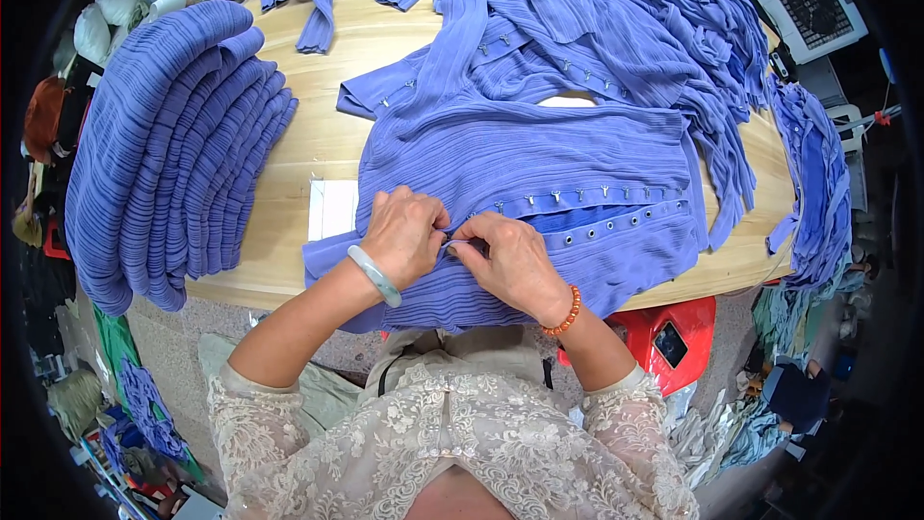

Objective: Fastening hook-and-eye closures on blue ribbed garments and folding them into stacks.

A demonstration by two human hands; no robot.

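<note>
A pleated periwinkle-blue garment (539, 149) lies spread on the table before me. Along its front run a row of metal hooks (579, 195) and a facing row of round eyelets (593, 233), parted toward the right with darker blue showing between. At the left end of these rows, my left hand (399, 231) pinches the edge of the front placket. Close beside it, my right hand (510, 255) grips the same placket edge between thumb and fingers. The fingertips nearly meet, and the fastening between them is mostly hidden.
A tall folded stack of blue garments (183, 144) stands on the left of the wooden table (279, 265). More loose garments (616, 19) heap at the back and right. White paper (333, 209) lies left of the garment. A red stool (688, 327) with a phone (670, 345) stands below the table's edge.
</note>
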